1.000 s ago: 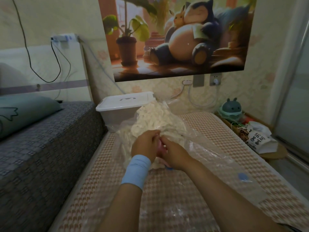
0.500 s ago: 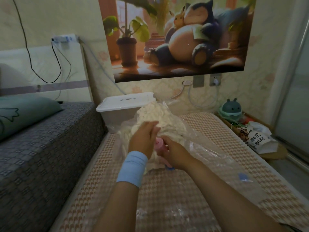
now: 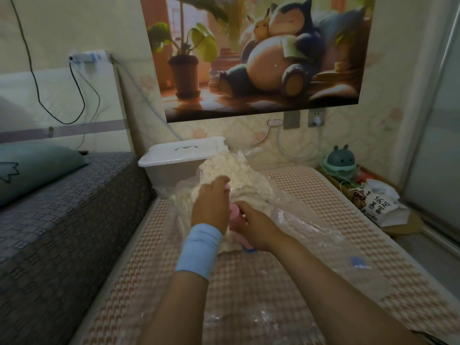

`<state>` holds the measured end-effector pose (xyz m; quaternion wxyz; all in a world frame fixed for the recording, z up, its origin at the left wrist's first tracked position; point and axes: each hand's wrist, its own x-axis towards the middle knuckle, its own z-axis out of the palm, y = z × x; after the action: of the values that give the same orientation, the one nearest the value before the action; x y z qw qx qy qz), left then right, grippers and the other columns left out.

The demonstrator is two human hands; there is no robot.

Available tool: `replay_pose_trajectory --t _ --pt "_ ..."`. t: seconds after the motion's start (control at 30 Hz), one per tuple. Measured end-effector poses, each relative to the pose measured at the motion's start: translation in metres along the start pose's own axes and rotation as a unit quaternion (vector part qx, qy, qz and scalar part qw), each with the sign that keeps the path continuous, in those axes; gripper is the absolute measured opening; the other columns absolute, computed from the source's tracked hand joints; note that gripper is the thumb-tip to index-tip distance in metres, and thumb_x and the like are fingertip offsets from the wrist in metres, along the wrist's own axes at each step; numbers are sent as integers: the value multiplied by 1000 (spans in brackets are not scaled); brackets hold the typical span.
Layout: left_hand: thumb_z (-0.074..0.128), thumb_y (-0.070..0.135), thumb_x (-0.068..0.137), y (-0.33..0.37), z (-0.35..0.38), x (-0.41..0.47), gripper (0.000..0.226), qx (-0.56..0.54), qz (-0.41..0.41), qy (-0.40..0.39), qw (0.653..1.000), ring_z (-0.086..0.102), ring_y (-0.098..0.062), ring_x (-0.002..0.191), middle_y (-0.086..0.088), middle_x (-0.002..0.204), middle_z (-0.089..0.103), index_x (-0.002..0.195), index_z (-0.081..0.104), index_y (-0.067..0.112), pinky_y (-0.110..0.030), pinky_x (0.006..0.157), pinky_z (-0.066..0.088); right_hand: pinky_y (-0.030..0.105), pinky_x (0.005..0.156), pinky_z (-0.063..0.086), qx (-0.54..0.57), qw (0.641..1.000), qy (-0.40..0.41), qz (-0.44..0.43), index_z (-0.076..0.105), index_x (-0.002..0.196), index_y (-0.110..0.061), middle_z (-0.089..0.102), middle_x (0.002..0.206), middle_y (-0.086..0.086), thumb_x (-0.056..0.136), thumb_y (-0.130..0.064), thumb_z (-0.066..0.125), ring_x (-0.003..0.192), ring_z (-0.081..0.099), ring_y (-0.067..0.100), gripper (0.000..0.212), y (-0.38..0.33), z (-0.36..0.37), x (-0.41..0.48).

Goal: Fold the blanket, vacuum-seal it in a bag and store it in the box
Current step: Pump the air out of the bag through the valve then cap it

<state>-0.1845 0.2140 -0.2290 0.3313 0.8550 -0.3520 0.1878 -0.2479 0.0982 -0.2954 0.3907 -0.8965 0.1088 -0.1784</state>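
Observation:
A white fluffy blanket lies bunched inside a clear vacuum bag on the checked mat. A pink hand pump stands on the bag, its foot on a blue valve. My left hand, with a blue wristband, is closed over the pump's top handle, held high against the blanket. My right hand grips the pump's body lower down. A white lidded storage box sits shut just behind the bag, by the wall.
A blue clip lies on the flat part of the bag to the right. A higher grey bed with a teal pillow borders the left. A low stand with a teal toy and a paper bag sits at right.
My left hand has risen up and away from my right hand, drawing the pink pump's handle upward. My right hand has stayed on the pump's body.

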Motion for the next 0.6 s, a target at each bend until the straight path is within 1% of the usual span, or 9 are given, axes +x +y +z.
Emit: replay_pose_trajectory --t 0.07,0.1,0.2,0.27,0.37,0.43,0.47,0.53,0.6 --pt "43 18 97 -6 13 -8 35 -12 -46 -86 995 53 -31 113 -14 122 57 132 50 19 -39 93 45 45 89 52 -6 1000 1 -2 50 124 -35 70 109 -8 92 -40 58 96 66 16 34 -2 2 0" --pt "44 16 96 -5 12 -8 35 -11 -38 -84 996 53 -30 112 -14 123 56 130 52 18 -35 93 44 45 89 52 -5 1000 1 -2 50 124 -35 69 110 -8 92 -39 58 97 65 16 34 -2 1 -1" --pt "46 10 94 4 -15 4 29 -25 71 76 994 59 -29 102 -14 113 61 117 64 12 -30 86 43 47 93 51 11 1000 0 3 50 128 -36 66 120 -7 90 -35 64 105 63 17 41 1 -5 0" --pt "47 10 92 9 -40 16 26 -25 157 194 968 60 -27 97 -13 103 66 107 67 8 -27 86 43 46 94 51 21 1000 -3 11 51 128 -37 65 120 -8 89 -33 66 106 62 16 42 4 -8 1" --pt "48 8 91 5 -49 21 25 -25 202 265 943 57 -23 96 -12 99 68 104 68 3 -17 92 37 45 95 51 23 1000 -8 12 51 127 -37 65 118 -8 88 -31 66 105 62 16 41 3 -7 1" --pt "45 9 91 0 -32 13 29 -46 161 209 963 57 -24 99 -12 103 67 107 68 5 -12 89 32 44 95 51 18 1000 -9 7 50 129 -34 65 120 -6 90 -29 65 106 62 17 42 1 -4 1" --pt "46 9 91 -3 -19 6 29 -61 126 146 979 58 -26 101 -13 106 66 109 69 7 -12 87 32 45 95 51 15 1000 -6 6 49 131 -32 65 121 -4 91 -29 64 106 62 18 43 -1 -3 1" --pt "48 11 94 -5 3 -6 28 -78 48 -18 996 60 -27 104 -12 113 66 114 68 13 -17 85 36 44 93 51 8 1000 -1 2 48 133 -30 67 119 0 92 -32 61 105 64 21 43 -2 -1 0" --pt "51 16 94 -5 10 -11 28 -46 24 -86 995 61 -27 106 -11 115 66 118 66 17 -25 88 43 44 92 51 5 1000 4 1 47 133 -32 67 119 -1 92 -36 59 104 64 20 43 -3 -1 -1"
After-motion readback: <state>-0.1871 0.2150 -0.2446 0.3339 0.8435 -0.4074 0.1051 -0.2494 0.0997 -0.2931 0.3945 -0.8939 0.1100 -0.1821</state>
